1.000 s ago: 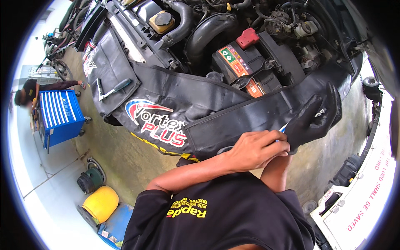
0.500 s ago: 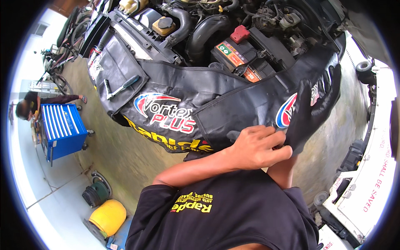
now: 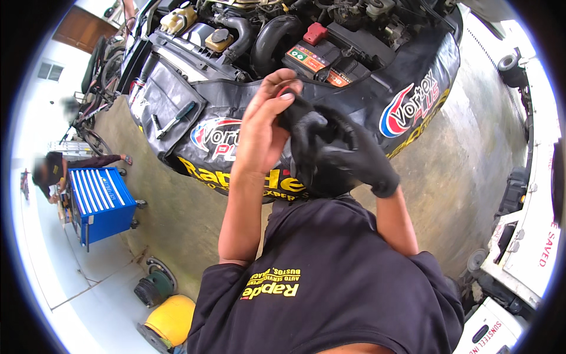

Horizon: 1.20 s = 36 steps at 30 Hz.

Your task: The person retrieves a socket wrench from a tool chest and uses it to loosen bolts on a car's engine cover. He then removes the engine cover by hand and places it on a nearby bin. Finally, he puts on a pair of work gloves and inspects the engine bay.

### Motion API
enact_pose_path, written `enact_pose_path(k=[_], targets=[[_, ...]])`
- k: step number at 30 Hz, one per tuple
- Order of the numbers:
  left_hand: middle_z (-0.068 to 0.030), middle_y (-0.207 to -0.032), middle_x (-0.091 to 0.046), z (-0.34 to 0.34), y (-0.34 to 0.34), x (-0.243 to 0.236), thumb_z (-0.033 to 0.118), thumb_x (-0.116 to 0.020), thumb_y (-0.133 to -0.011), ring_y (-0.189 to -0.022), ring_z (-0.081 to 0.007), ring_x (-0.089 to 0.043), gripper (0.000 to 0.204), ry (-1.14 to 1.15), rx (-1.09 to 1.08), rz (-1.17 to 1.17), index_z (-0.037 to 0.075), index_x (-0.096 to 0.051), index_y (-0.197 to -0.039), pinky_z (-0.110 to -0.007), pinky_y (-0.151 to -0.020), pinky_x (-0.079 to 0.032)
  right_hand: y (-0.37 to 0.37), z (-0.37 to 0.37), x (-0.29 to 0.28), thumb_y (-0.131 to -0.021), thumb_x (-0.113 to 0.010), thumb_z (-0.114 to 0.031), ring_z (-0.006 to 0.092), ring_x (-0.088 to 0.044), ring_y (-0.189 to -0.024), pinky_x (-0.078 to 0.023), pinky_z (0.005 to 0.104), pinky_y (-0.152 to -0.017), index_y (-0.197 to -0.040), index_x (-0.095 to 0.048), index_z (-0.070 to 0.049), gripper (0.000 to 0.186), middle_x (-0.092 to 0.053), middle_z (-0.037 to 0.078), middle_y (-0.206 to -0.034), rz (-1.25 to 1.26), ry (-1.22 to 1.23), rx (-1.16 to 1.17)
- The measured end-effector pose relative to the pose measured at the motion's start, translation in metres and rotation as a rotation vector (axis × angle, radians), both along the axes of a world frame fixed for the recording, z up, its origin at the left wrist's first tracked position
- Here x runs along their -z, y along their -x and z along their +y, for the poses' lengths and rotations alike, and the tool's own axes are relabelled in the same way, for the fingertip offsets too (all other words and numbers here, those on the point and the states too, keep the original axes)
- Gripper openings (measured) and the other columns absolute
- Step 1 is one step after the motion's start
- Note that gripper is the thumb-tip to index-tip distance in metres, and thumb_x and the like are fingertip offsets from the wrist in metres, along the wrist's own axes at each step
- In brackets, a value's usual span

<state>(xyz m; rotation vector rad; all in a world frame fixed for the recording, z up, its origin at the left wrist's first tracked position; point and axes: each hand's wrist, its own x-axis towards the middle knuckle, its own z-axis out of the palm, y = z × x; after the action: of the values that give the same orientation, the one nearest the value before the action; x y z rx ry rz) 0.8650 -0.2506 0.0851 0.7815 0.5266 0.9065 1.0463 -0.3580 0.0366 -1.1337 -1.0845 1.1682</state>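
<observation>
A loose black glove is held up before my chest, its cuff edge showing a bit of red. My bare left hand is closed on that edge, thumb and fingers pinching it. On my right hand is a matching black glove; its fingers curl against the loose one from the other side. Black on black hides just where the right fingertips lie. Behind both hands, a black printed cover drapes over the front of a car. A ratchet with a dark teal handle rests on the cover's left part.
Past the cover lies the open engine bay, with a battery and a thick black hose. At left, another person bends by a blue tool cabinet. A yellow drum stands lower left; a white vehicle body edges the right.
My left hand has left the right glove's cuff and moved left and up, now gripping a loose glove. The gloved right hand has come inward from the cover's right side, fingers curling.
</observation>
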Motion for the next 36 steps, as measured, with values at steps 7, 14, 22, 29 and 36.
enact_pose_path(k=[7,14,22,29,36], targets=[[-0.0074,-0.117,-0.069,-0.010,0.058,0.032,0.011,-0.071,-0.099,-0.105,-0.0105,-0.065,0.034,-0.253,-0.148,0.460,-0.005,-0.064,-0.128,-0.026,-0.095,-0.052,-0.010,-0.019,-0.022,-0.095,-0.074,-0.011,0.0058,-0.059,-0.080,-0.048,0.0240,-0.070,-0.110,-0.072,0.002,0.020,-0.069,0.001,-0.088,-0.210,0.145,0.140],[0.0050,-0.096,-0.060,-0.071,0.020,0.019,0.010,-0.070,-0.101,-0.088,-0.0024,-0.055,0.013,-0.149,-0.228,0.297,0.004,-0.061,-0.109,-0.020,-0.081,-0.046,-0.015,-0.009,-0.017,-0.093,-0.075,-0.009,0.0091,-0.059,-0.082,-0.050,0.0262,-0.071,-0.107,-0.069,0.000,0.018,-0.069,0.006,-0.091,-0.625,-0.214,0.571],[0.0031,-0.099,-0.064,-0.106,0.004,0.015,0.002,-0.056,-0.105,-0.086,0.0002,-0.054,0.012,-0.268,-0.185,0.370,-0.001,-0.065,-0.114,-0.018,-0.075,-0.044,0.052,-0.034,-0.037,-0.092,-0.077,-0.015,0.0123,-0.059,-0.072,-0.049,0.0304,-0.066,-0.098,-0.065,0.002,0.022,-0.064,0.007,-0.076,-0.232,0.017,0.263],[-0.0009,-0.103,-0.063,-0.110,0.002,0.024,0.008,-0.063,-0.104,-0.090,-0.0053,-0.056,0.015,-0.290,-0.348,0.438,0.001,-0.061,-0.117,-0.022,-0.078,-0.050,0.044,-0.030,-0.032,-0.088,-0.070,-0.008,0.0416,-0.063,-0.077,-0.050,0.0451,-0.066,-0.102,-0.067,0.001,0.017,-0.067,0.017,-0.090,-0.677,-0.167,0.150],[-0.0056,-0.094,-0.069,-0.097,0.023,0.012,0.019,-0.074,-0.099,-0.085,-0.0079,-0.063,0.025,-0.537,-0.359,0.788,-0.002,-0.063,-0.108,-0.025,-0.075,-0.051,0.041,-0.029,-0.047,-0.088,-0.061,-0.006,0.0413,-0.064,-0.091,-0.051,0.0497,-0.075,-0.105,-0.067,0.001,0.020,-0.066,0.019,-0.097,-0.735,-0.195,-0.048]])
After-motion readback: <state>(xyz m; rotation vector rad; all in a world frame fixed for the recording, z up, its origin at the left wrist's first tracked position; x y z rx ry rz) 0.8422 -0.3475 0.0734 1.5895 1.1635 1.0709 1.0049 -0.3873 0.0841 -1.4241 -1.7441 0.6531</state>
